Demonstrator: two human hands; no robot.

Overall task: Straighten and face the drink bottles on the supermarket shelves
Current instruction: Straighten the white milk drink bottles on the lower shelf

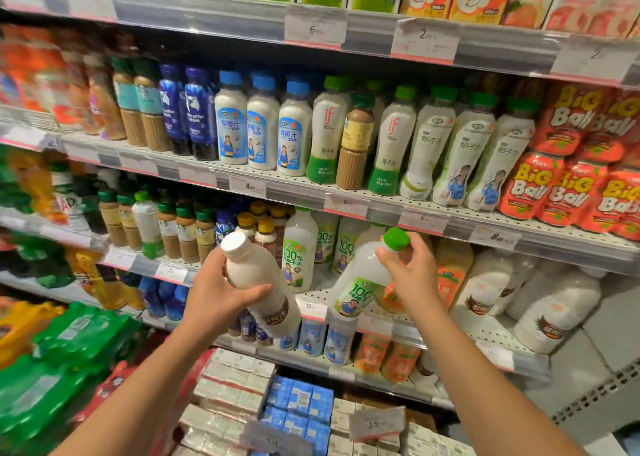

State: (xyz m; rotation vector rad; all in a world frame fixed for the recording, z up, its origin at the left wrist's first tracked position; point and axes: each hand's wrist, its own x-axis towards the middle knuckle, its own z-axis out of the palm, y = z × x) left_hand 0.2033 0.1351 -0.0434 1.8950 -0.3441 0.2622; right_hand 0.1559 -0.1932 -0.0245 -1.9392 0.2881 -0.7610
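two bare forearms come up from the bottom edge, no sleeves anywhere in view. left hand (216, 294) and right hand (414, 272) wear nothing (no gloves, rings, watch).

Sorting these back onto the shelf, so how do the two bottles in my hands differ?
The white-capped bottle has a brown label; the green-capped bottle a green one. The left hand grips the first round its body; the right hand holds the second by its cap. Both are tilted, with pale contents.

The white-cap bottle (258, 282) and green-cap bottle (363, 275) look like smooth, shiny plastic. The shelf (398, 320) looks like matt grey metal with tiny holes. Price tags (313, 29) look like paper.
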